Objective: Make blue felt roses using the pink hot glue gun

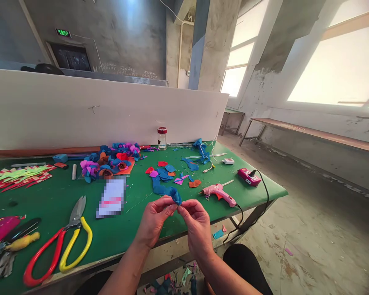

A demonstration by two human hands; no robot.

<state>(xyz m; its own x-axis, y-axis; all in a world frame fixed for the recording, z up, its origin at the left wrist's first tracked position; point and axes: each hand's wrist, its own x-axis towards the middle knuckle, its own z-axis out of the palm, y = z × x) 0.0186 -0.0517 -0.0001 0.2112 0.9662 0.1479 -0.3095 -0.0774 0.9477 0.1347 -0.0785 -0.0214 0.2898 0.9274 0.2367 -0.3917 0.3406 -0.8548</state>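
Observation:
Between my two hands, over the front edge of the green table (135, 229), is a strip of blue crepe paper (174, 192), twisted at its near end. My left hand (155, 219) pinches the strip from the left, and my right hand (197, 223) pinches the same end with thumb and fingers. The strip's far end trails onto the table. Loose petal-shaped pieces of coloured paper (195, 183) lie just beyond. A pink hot glue gun (218, 193) rests on its side to the right of my hands.
Finished paper flowers (110, 162) are heaped at the back left. Large scissors (75, 225) with red and yellow handles lie at left. A glass jar (162, 139) stands by the white partition (110, 110). A magenta power strip (249, 177) with a cord sits near the right edge.

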